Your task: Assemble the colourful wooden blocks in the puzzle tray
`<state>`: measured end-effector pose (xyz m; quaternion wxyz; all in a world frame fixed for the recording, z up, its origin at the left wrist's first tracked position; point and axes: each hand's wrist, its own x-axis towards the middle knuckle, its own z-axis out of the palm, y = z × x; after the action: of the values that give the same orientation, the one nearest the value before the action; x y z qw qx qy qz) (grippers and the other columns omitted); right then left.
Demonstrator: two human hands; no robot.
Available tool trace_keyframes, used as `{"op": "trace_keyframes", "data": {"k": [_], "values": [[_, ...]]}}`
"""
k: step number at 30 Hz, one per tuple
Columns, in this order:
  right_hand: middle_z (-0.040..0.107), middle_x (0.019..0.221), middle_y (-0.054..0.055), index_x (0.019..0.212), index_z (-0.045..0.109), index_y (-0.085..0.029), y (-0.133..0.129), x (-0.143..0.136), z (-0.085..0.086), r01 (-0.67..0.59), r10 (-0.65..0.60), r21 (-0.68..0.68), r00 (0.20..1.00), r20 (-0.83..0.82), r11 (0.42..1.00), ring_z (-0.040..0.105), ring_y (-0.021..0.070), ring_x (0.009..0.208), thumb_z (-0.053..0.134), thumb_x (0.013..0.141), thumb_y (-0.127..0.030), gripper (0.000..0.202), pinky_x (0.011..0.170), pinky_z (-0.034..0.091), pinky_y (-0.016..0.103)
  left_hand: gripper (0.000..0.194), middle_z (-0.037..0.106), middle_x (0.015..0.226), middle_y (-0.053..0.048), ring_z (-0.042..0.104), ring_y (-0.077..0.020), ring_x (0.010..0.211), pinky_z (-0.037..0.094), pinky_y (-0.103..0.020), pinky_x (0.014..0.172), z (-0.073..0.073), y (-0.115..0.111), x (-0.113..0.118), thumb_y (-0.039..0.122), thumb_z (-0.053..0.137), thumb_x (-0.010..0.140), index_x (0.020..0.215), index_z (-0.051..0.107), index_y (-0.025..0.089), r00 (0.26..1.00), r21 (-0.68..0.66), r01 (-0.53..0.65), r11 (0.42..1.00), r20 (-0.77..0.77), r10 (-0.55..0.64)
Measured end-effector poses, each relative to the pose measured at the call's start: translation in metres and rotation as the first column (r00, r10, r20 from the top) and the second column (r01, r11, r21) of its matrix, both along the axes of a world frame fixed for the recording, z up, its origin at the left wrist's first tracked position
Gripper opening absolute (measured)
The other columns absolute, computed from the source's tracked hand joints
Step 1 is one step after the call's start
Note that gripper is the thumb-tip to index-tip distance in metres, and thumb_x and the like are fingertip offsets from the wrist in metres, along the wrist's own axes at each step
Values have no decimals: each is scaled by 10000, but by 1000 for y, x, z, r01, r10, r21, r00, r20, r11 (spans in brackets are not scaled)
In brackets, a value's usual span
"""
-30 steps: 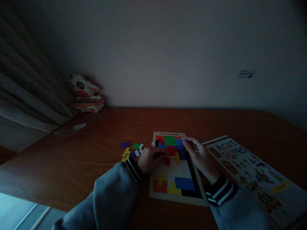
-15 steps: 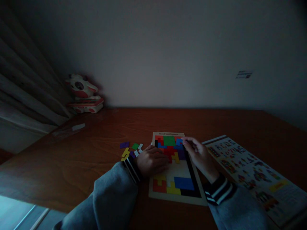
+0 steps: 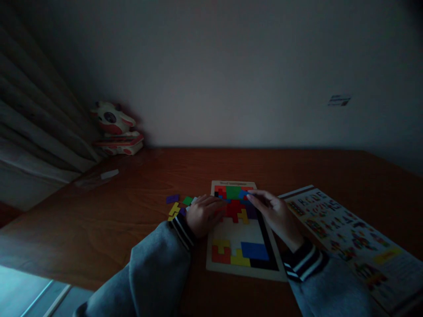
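Observation:
A wooden puzzle board (image 3: 246, 274) lies on the table, partly filled with red, green, blue, yellow and purple block pieces. My right hand (image 3: 276, 216) is over its upper right part, thumb and forefinger pinching a small blue puzzle piece (image 3: 243, 194). Over the left edge of the board rests my left hand (image 3: 205, 215), open, fingers stretched toward the red piece (image 3: 233, 210). A bare stretch crosses the middle of the board, above a large blue piece (image 3: 255, 251). Beside my left wrist lie loose pieces, among them a purple piece (image 3: 172, 199) and a green piece (image 3: 187, 200).
A printed pattern sheet (image 3: 350, 237) lies to the right of the board. At the back left stands a cow-shaped toy (image 3: 115, 127) near a curtain (image 3: 36, 101). A whitish strip (image 3: 109, 174) is on the table (image 3: 109, 220). A wall (image 3: 231, 79) rises behind.
My right hand has shifted slightly left, and the blue piece in its fingertips has moved with it. My left hand has drawn back a little to the left, uncovering more of the board.

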<state>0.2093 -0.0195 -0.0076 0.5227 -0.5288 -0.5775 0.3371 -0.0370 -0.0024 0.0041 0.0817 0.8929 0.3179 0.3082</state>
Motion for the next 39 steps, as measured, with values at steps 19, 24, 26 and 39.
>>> {"op": "trace_keyframes", "data": {"k": [19,24,26,39], "values": [[765,965,19,944,765,-310,-9,-4,7,-172,171,2,979,112,985,706,224,892,656,848,-467,215,816,573,377,253,738,1003,-94,671,-230,873,536,-378,794,-4,-1,-1,316,620,913,1127,673,194,995,17,-40,999,95,39],[744,996,21,993,751,-310,-9,-5,3,-246,238,25,955,176,969,679,217,935,637,868,-427,205,840,555,369,249,734,1012,-78,668,-213,895,535,-357,810,-3,-1,-1,336,622,918,1135,677,226,995,10,1,1000,96,-2],[734,992,25,982,753,-305,-8,-5,5,-268,256,44,950,182,962,671,212,938,636,872,-422,199,839,549,361,220,739,998,-66,668,-208,895,531,-350,809,-3,-1,-1,335,619,925,1110,686,237,995,5,21,1000,97,-22],[715,930,26,988,761,-304,-17,-8,15,-431,431,-32,892,139,902,658,183,854,626,891,-420,203,741,535,303,182,736,880,-81,664,-199,811,535,-313,759,2,-6,2,225,618,892,1030,731,190,978,-31,65,997,201,-58]]}}
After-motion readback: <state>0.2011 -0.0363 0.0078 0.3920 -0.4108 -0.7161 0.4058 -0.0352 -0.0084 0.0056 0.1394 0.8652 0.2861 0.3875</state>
